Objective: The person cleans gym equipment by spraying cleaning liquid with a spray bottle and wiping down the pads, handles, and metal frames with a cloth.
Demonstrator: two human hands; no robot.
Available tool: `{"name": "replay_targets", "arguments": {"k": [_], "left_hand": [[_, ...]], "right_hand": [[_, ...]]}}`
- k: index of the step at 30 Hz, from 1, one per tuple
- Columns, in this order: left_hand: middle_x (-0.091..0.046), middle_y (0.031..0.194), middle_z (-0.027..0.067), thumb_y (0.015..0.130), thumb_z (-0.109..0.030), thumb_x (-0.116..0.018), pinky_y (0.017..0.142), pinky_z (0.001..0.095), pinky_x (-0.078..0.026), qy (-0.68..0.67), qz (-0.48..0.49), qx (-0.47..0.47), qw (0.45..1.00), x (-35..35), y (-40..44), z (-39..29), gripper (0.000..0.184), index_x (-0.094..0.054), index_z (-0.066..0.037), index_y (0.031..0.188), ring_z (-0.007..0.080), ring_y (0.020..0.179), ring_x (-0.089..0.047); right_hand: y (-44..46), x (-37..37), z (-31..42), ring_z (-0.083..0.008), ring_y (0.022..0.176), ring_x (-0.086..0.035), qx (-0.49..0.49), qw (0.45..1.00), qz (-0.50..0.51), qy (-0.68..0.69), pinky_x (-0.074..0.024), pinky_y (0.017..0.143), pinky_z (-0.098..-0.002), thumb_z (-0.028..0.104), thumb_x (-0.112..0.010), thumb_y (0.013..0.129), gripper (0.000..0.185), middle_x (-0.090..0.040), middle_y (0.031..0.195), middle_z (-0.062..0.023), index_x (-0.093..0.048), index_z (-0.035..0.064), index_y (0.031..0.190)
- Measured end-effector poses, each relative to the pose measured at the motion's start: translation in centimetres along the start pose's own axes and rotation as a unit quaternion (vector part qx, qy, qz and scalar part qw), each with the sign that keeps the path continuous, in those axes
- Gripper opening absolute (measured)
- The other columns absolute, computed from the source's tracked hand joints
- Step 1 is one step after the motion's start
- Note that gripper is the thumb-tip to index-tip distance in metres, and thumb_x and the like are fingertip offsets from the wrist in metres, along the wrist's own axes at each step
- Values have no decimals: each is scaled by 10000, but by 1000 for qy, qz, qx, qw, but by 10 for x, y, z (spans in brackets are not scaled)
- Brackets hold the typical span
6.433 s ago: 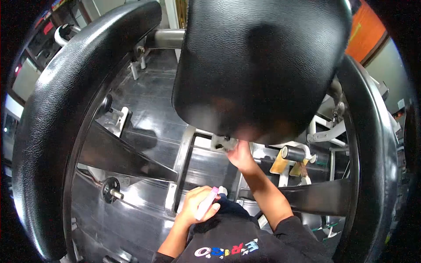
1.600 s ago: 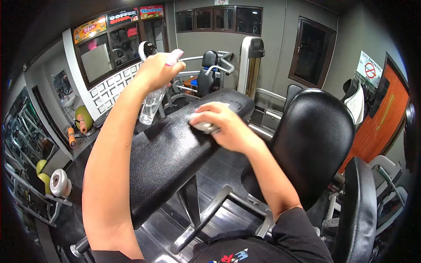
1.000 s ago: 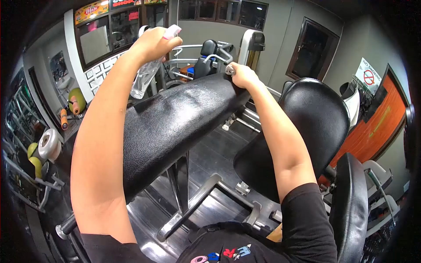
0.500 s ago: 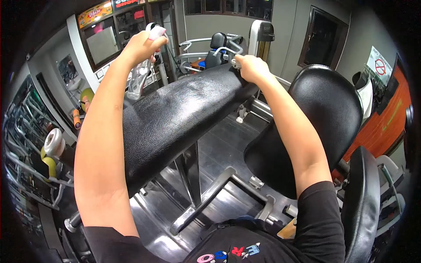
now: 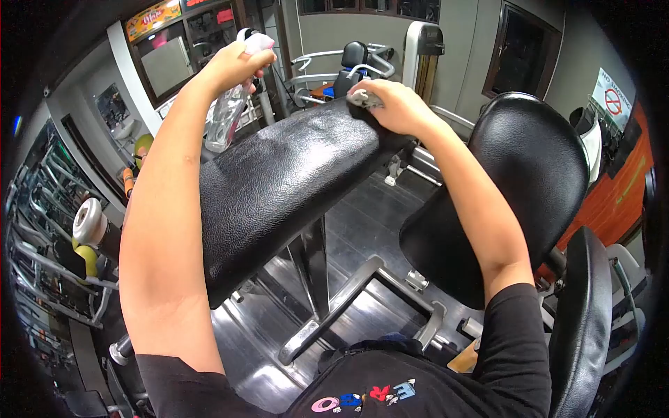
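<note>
My left hand (image 5: 240, 66) is closed around the neck of a clear spray bottle (image 5: 224, 122) with a pink and white trigger head (image 5: 259, 43). The bottle hangs beside the far left side of a black padded bench (image 5: 279, 184). At the bench's far end, my right hand (image 5: 394, 104) presses a grey cloth (image 5: 365, 99) against the top of the padding. The fingers are bent over the cloth and partly hidden. The black leather-like surface between my arms shines under the light.
A black seat pad (image 5: 526, 167) stands to the right, with another upright pad (image 5: 582, 320) nearer me. The bench's metal frame (image 5: 334, 313) spreads over the dark floor. Behind are a weight machine (image 5: 423, 59) and a no-smoking sign (image 5: 613, 101); gym racks line the left.
My right hand has moved slightly left with the cloth, onto the top of the bench's far end, so more cloth shows. My left hand keeps hold of the spray bottle.
</note>
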State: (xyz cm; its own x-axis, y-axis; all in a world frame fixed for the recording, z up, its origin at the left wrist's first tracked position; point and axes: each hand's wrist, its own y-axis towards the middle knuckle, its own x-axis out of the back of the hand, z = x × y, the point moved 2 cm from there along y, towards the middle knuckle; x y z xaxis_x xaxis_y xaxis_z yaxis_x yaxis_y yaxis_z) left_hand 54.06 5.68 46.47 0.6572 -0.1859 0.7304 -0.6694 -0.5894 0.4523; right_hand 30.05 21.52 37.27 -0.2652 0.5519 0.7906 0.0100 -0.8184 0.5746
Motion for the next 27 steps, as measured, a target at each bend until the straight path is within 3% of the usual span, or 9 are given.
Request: {"name": "replay_targets", "arguments": {"k": [3,10,12,16,18,19,21,22,27], "left_hand": [[-631,772,37,883,-402,-604,587,259,-493,16,36,29,999,0,5,5,405,-658,-17,996,116,548,-595],[-621,753,43,866,-401,-610,561,268,-503,64,45,9,997,0,7,7,410,-657,-12,987,126,542,-593],[-626,761,54,860,-401,-619,560,281,-511,59,46,6,997,-1,6,2,413,-654,-5,974,134,547,-596],[-645,765,83,854,-393,-631,563,297,-519,75,52,-34,995,1,0,-10,411,-642,7,949,149,585,-619],[-648,767,89,856,-390,-631,570,299,-520,82,55,-23,995,0,2,-7,411,-640,11,945,151,587,-621],[-651,768,96,858,-388,-631,578,300,-522,89,54,-12,994,1,3,-9,411,-638,14,941,154,590,-623],[-652,769,98,859,-383,-631,577,302,-523,109,66,-30,991,1,5,-14,408,-636,16,939,155,589,-625],[-652,770,101,861,-379,-632,577,303,-525,129,77,-44,988,0,5,-16,405,-635,18,938,157,588,-626],[-657,767,104,864,-376,-620,593,329,-532,110,60,-43,991,3,7,-12,402,-634,21,919,178,586,-630]], "right_hand": [[-11,6,45,-281,1087,-618,160,977,26,138,-471,989,-388,-95,-630,738,463,-661,1113,-108,-622,98,1159],[14,6,-16,-357,1086,-620,-134,985,20,-108,-501,933,-424,-2,-595,777,450,-666,1125,-158,-614,159,1197],[15,5,0,-364,1061,-628,-79,984,44,-152,-509,913,-431,14,-604,775,457,-672,1106,-159,-615,160,1207],[-1,5,49,-358,1069,-624,127,991,35,34,-499,932,-430,2,-613,792,443,-672,1105,-143,-606,152,1209],[2,8,19,-354,1088,-614,94,993,43,53,-489,950,-432,-7,-611,794,448,-662,1127,-137,-597,148,1213],[3,10,0,-356,1101,-609,49,996,36,-62,-491,947,-427,-2,-617,787,462,-657,1148,-137,-589,142,1225],[9,10,-27,-351,1111,-605,-173,973,35,-151,-492,944,-422,1,-621,776,471,-655,1159,-132,-595,155,1221],[10,10,-29,-351,1111,-605,-173,972,36,-154,-492,944,-422,1,-621,776,471,-655,1159,-132,-595,155,1221],[-12,8,48,-336,1114,-603,62,997,26,-28,-483,970,-401,-39,-605,718,484,-651,1128,-134,-630,145,1165]]}}
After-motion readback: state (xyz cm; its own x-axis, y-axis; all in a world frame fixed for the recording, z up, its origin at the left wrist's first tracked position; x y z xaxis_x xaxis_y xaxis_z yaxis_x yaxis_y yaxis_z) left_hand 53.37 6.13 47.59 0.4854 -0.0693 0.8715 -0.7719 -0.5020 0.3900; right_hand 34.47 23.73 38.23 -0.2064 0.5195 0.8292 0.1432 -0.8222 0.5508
